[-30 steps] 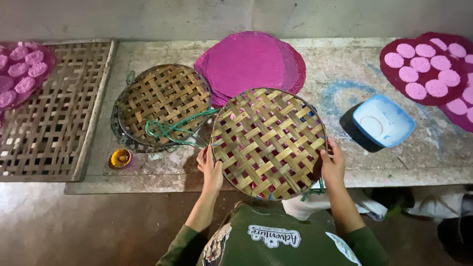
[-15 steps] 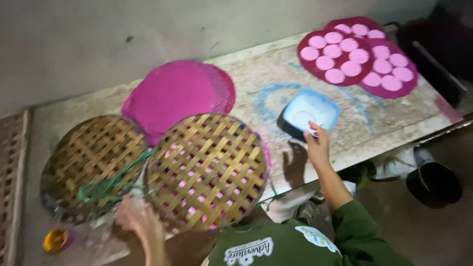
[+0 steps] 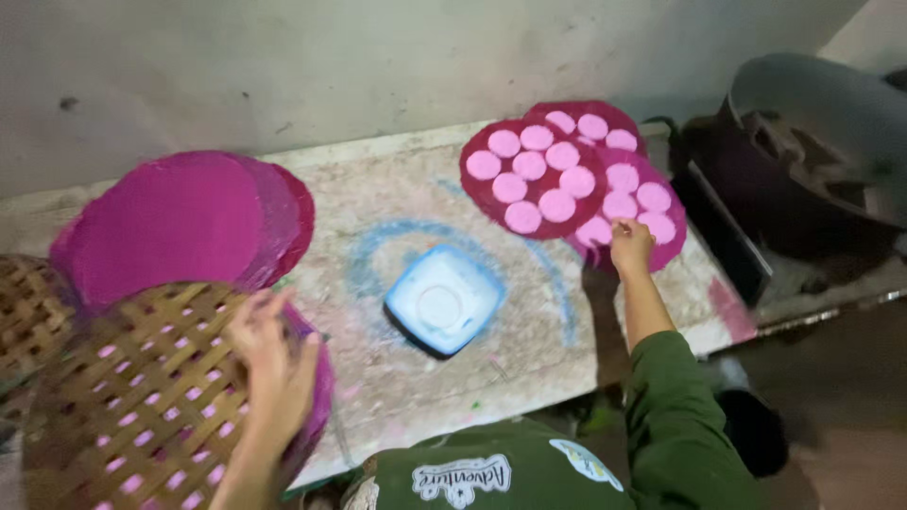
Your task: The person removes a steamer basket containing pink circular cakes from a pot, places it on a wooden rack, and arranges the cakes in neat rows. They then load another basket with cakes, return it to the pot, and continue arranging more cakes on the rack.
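My left hand (image 3: 269,364) lies flat on a round woven bamboo tray (image 3: 142,406) at the lower left; pink shows through the weave. My right hand (image 3: 631,244) reaches far right and touches the edge of a dark magenta disc (image 3: 631,203) dotted with pale pink rounds. A second such disc (image 3: 534,175) overlaps it just to the left, also covered with several pale pink rounds. Whether the right fingers pinch the disc is unclear.
A stack of plain magenta discs (image 3: 184,222) lies at the back left. A white and blue square lid (image 3: 442,300) sits mid-table inside a blue ring stain. A large dark pot (image 3: 812,142) stands at the right. Another woven tray (image 3: 28,307) is at the left edge.
My right hand has moved from the square lid to the pink-dotted discs at the right. My left hand now rests on top of the woven tray. The view has swung right.
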A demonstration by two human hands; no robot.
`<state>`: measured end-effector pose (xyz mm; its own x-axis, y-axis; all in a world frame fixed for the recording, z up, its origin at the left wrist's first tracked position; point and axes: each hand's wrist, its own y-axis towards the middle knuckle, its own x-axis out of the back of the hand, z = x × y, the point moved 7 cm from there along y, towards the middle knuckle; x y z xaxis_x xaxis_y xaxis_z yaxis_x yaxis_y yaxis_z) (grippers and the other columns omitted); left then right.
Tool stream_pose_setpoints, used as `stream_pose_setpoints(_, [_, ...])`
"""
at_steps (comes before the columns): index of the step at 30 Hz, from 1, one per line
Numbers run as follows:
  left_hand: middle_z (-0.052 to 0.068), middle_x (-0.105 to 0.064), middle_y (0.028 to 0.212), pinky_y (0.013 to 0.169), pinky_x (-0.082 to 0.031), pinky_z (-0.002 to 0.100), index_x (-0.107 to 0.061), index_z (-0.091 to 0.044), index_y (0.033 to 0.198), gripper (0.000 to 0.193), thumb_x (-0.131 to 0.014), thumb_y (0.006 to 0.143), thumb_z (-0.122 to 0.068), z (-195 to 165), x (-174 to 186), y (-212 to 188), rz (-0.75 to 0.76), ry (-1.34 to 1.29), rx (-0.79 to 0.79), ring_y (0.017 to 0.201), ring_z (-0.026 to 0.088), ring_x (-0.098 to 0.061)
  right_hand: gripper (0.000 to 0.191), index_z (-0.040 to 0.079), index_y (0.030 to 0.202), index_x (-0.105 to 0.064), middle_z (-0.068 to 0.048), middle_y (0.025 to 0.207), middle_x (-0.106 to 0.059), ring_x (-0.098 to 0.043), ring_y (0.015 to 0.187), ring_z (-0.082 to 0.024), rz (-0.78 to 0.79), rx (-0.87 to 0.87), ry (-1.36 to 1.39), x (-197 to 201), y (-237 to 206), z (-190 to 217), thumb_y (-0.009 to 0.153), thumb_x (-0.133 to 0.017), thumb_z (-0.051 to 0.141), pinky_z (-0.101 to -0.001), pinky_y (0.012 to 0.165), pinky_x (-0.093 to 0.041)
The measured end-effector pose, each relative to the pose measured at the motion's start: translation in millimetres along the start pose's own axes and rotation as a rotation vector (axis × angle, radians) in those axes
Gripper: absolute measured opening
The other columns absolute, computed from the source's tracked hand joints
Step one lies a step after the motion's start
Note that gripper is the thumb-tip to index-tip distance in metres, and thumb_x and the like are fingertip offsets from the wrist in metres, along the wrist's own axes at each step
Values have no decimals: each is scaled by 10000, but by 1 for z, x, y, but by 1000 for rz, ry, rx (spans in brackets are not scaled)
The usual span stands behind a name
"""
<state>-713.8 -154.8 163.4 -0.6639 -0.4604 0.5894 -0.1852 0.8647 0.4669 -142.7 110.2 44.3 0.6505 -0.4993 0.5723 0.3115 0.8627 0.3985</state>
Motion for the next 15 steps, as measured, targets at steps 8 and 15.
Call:
stream_pose_setpoints(8, [96, -624, 1317, 1040, -449, 376, -573, -72, 1385, 483, -618, 916, -180, 39, -324, 106, 456, -500, 258, 1226, 255, -568, 276, 236, 1089, -794, -137, 1144, -705, -539, 1192, -422, 229, -59, -424, -34, 154, -36, 817, -760, 274, -595, 965, -435])
stream_pose_setpoints(15, [44, -652, 806, 605, -462, 318, -745, 25, 1110, 324, -606, 947, -218, 98, -483, 224, 446, -524, 576, 706, 141, -558, 284, 211, 1146, -791, -235, 1463, -469, -361, 1360, -499, 271, -16, -595, -101, 224, -50, 970, -636, 371, -699, 1055, -313])
